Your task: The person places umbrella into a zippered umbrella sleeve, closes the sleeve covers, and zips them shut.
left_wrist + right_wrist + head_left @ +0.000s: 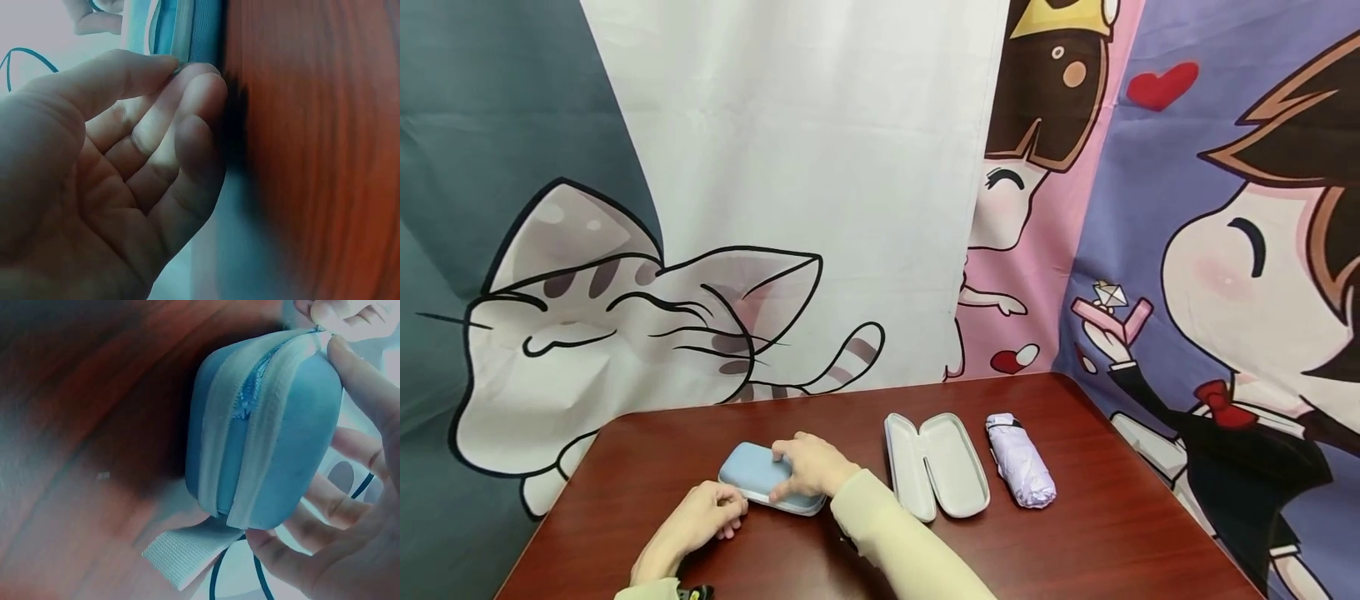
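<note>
A light-blue zippered case (748, 468) lies on the table at the middle left. My right hand (812, 467) grips it from above, thumb on the near side and fingers over the far side. Thumb and index fingertips of my left hand (700, 515) meet at the case's near left corner, pinching the zipper pull, which the fingertips mostly hide. Seen from the right wrist, the zipper (250, 394) stands parted along the case's end, and a pale fabric strap (190, 553) sticks out there.
An open glasses case (955, 467) with a pale lining lies right of my right forearm. Beyond it is a folded lilac umbrella (1021, 462). The reddish-brown table (1112, 517) ends at a cartoon-printed curtain (820, 167) behind.
</note>
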`<control>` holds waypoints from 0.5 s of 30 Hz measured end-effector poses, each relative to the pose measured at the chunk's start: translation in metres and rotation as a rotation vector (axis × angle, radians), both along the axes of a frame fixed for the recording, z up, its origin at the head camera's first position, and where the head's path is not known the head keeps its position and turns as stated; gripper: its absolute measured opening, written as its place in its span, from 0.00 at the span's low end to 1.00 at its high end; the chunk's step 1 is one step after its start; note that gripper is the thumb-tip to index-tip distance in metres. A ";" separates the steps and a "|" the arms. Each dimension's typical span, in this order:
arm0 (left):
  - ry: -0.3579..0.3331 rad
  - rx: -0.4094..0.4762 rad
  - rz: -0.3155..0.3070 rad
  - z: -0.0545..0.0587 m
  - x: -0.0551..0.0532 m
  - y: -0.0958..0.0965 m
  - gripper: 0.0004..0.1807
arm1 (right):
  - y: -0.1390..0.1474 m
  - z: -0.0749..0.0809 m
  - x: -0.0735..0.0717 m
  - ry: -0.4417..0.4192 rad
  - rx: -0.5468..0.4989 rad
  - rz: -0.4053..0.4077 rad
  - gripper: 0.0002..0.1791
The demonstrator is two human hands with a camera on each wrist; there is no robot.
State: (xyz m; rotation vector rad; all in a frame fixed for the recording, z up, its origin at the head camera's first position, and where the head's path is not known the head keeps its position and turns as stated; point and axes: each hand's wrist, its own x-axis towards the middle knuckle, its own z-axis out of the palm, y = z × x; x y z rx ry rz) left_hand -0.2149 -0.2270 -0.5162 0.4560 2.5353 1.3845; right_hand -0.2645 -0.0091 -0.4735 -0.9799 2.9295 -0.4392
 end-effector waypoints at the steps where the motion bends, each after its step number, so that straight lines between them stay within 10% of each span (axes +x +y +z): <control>1: -0.004 0.014 -0.018 -0.001 0.000 0.001 0.09 | -0.001 0.000 0.002 0.005 -0.001 -0.013 0.29; 7: -0.040 0.111 -0.147 -0.006 -0.002 0.011 0.09 | -0.005 -0.004 0.010 0.041 -0.014 -0.083 0.30; 15: -0.036 0.127 -0.146 -0.006 0.002 0.012 0.09 | -0.015 -0.006 0.016 0.071 -0.003 -0.176 0.32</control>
